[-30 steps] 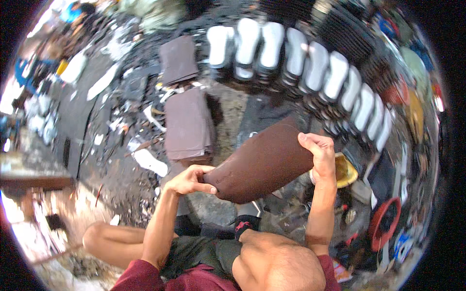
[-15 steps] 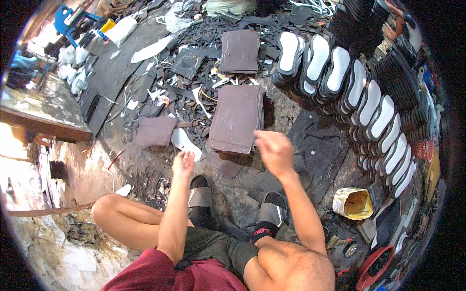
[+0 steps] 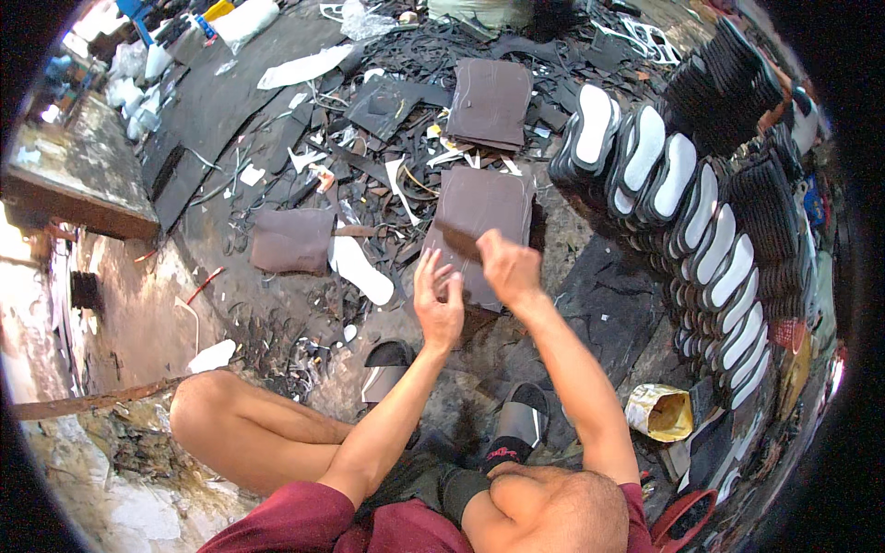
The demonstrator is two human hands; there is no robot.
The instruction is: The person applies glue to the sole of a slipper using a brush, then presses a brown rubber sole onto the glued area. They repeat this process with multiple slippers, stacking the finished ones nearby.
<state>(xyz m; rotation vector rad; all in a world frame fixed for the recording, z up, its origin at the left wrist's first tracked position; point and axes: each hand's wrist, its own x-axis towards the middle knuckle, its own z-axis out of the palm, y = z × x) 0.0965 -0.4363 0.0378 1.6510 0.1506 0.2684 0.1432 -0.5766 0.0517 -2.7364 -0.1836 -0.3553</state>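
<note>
My right hand (image 3: pixel 512 269) is closed over the near stack of brown sheets (image 3: pixel 489 198), which bears thin curved outlines. A blurred dark brown strip (image 3: pixel 459 240) reaches from its fingertips across the top sheet. Beside the stack's near left corner is my left hand (image 3: pixel 438 300), open with fingers apart and holding nothing. A white sole-shaped piece (image 3: pixel 361 269) lies on the floor left of that hand. Past it rests a separate brown sheet (image 3: pixel 293 241). Beyond the near stack sits a second brown stack (image 3: pixel 490 103).
Stacks of black soles topped with white ones (image 3: pixel 662 175) curve along the right. A cut-open yellowish container (image 3: pixel 660 413) stands near my right knee. Dark scraps (image 3: pixel 406 101) litter the floor ahead. A low wooden table (image 3: pixel 83 175) is at the left.
My left hand has moved right, to the near stack. The separate brown sheet, blurred before, now lies still. The dark strip now shows at my right hand. The whole view has shifted slightly.
</note>
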